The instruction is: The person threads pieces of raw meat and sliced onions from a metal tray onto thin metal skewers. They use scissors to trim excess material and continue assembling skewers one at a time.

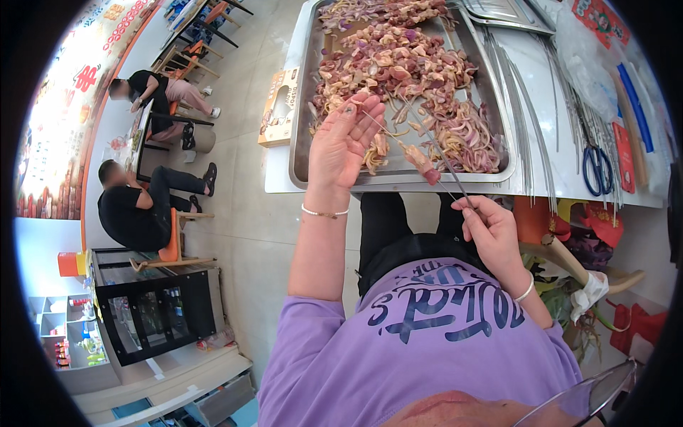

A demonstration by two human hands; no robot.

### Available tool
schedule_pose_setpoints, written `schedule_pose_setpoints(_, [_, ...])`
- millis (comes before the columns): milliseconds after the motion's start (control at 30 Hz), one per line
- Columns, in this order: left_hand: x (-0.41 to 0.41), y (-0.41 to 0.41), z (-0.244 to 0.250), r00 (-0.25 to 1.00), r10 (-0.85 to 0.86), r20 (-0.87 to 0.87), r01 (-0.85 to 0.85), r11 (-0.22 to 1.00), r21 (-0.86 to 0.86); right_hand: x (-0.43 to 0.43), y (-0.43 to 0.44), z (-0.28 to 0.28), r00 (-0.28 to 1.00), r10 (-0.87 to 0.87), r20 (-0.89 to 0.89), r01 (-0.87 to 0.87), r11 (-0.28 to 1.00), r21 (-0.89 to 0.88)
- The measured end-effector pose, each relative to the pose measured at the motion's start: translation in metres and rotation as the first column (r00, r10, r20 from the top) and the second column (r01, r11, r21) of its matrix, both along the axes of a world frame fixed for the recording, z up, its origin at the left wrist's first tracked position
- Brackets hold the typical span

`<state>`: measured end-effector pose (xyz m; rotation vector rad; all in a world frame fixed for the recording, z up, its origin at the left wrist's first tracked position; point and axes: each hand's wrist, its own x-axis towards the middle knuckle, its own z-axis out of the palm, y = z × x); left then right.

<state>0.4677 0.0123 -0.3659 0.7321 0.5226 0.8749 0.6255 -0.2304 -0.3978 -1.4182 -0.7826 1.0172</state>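
My left hand (344, 141) is palm up over the steel tray (296, 128), its thumb against the fingers on what looks like a small piece of meat, at the tip of a thin metal skewer (387, 132). Pieces of meat (421, 163) are threaded midway along that skewer. My right hand (488, 224), beyond the tray's near edge, grips the skewer's lower end together with bare metal skewers (440, 152). Cut raw meat (397, 64) is heaped in the tray, with sliced onion (467, 139) at its right and far left.
Loose metal skewers (525, 117), blue-handled scissors (597, 171), a red packet (623, 157) and plastic bags (584, 69) lie right of the tray. A glove box (278, 109) touches its left side. Two people (130, 208) sit at a table to the left. A wooden chair (568, 259) stands below the right side.
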Motion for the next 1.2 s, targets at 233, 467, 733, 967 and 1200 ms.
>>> schedule_pose_setpoints(233, [-0.002,0.001,-0.004,0.999,0.044,-0.026,-0.044,0.999,0.016,-0.002,-0.003,0.004,1.000,0.001,0.005,-0.001,1.000,-0.017])
schedule_pose_setpoints(467, [-0.004,-0.002,-0.008,0.997,0.071,-0.015,-0.070,0.997,0.046,-0.004,-0.002,0.001,1.000,-0.009,-0.012,0.009,1.000,-0.018])
schedule_pose_setpoints(733, [0.000,-0.012,-0.013,0.995,0.100,0.003,-0.100,0.995,0.029,-0.007,-0.002,-0.008,0.998,-0.021,-0.051,0.021,1.000,0.002])
schedule_pose_setpoints(967, [0.003,-0.022,-0.011,0.998,0.054,0.032,-0.053,0.998,-0.023,-0.010,0.001,-0.006,0.999,-0.029,-0.036,0.030,0.999,0.017])
schedule_pose_setpoints(1200, [0.011,-0.038,-0.009,0.996,-0.011,-0.091,0.018,0.997,0.078,-0.013,0.010,0.000,0.999,-0.039,-0.038,0.041,0.998,0.051])
